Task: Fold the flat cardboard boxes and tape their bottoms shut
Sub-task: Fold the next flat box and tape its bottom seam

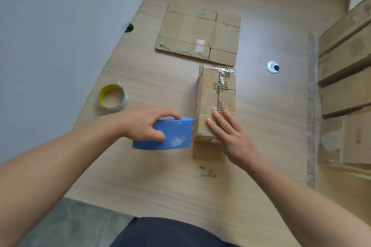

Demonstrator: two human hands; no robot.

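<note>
A folded cardboard box (210, 94) stands on the wooden table (152, 176) with its flaps up; clear tape shines along the worn centre seam. My right hand (232, 138) lies flat on the near end of the box top, fingers straight. My left hand (144, 124) grips a blue tape dispenser (172, 136), whose front edge touches the box's near left side. A flat unfolded cardboard box (198, 34) lies on the table beyond the folded one.
A roll of clear tape with a yellow core (113, 97) sits to the left near the table's edge. Stacked cardboard boxes (345, 78) line the right side. A round cable grommet (273, 67) is set into the table. A grey wall rises at the left.
</note>
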